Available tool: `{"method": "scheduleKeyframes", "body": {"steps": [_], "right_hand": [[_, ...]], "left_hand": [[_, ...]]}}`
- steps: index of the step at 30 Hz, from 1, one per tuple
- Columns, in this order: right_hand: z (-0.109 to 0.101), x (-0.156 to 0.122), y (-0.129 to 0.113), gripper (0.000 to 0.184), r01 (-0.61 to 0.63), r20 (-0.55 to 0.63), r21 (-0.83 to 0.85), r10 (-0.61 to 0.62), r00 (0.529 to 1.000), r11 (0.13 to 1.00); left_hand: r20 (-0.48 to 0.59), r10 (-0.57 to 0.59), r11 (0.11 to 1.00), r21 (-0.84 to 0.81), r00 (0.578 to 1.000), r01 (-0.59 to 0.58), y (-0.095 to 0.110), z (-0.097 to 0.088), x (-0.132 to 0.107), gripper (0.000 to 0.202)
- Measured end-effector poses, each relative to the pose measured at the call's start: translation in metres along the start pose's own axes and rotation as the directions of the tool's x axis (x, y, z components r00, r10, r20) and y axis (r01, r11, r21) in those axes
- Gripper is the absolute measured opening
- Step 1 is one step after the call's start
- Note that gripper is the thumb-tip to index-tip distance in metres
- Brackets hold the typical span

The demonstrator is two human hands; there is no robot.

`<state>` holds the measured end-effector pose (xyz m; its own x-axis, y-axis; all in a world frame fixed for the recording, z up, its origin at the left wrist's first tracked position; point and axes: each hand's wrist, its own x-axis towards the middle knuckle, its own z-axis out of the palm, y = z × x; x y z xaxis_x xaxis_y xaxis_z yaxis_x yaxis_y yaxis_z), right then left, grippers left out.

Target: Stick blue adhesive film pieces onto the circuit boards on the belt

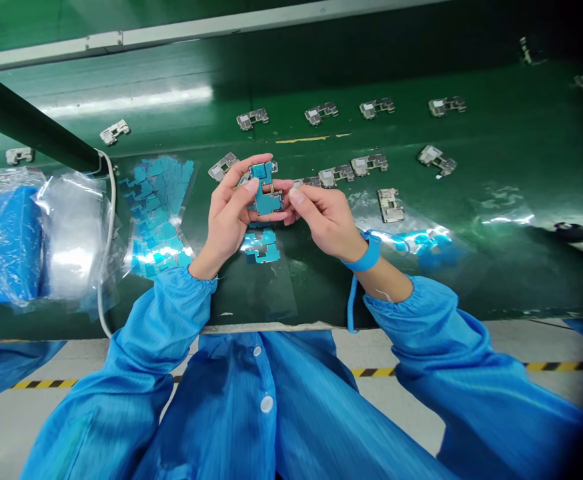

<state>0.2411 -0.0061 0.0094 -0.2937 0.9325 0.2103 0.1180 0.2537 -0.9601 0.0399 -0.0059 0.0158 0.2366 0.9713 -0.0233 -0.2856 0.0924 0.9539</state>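
My left hand (231, 213) holds a small circuit board (266, 198) by its edges, thumb on the near face and fingers round the far side. Blue film covers much of the board's face. Close beside it, my right hand (324, 217) has thumb and forefinger pinched together at the board's right edge; whatever is between those fingertips is too small to make out. Below the board, a clear sheet with blue die-cut film pieces (263, 247) lies on the green bench (251, 300). Around my right wrist is a blue wrist strap (366, 253) with a coiled cord.
More blue film sheets (156, 213) lie to the left, beside a white cable (109, 247) and a plastic-wrapped blue pack (6, 243). Several circuit boards (376, 164) are spread behind and right of my hands. A dark post (36, 113) slants across the left.
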Motion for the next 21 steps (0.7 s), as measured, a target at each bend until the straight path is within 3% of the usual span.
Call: {"method": "scheduleKeyframes", "body": {"steps": [7, 17, 21], "right_hand": [[0.0, -0.003, 0.0, 0.042, 0.005, -0.014, 0.005, -0.005, 1.0, 1.0], [-0.002, 0.001, -0.004, 0.052, -0.015, 0.014, -0.063, 0.015, 1.0, 0.998], [-0.019, 0.025, 0.012, 0.061, -0.102, 0.094, -0.016, 0.103, 0.99, 0.995]], "left_hand": [[0.031, -0.007, 1.0, 0.009, 0.999, 0.007, 0.003, 0.0, -0.001, 0.058], [0.065, -0.016, 1.0, -0.01, 0.998, 0.017, 0.002, 0.0, -0.001, 0.06], [-0.071, -0.035, 0.999, 0.01, 0.997, 0.035, -0.004, -0.004, 0.004, 0.064]]}}
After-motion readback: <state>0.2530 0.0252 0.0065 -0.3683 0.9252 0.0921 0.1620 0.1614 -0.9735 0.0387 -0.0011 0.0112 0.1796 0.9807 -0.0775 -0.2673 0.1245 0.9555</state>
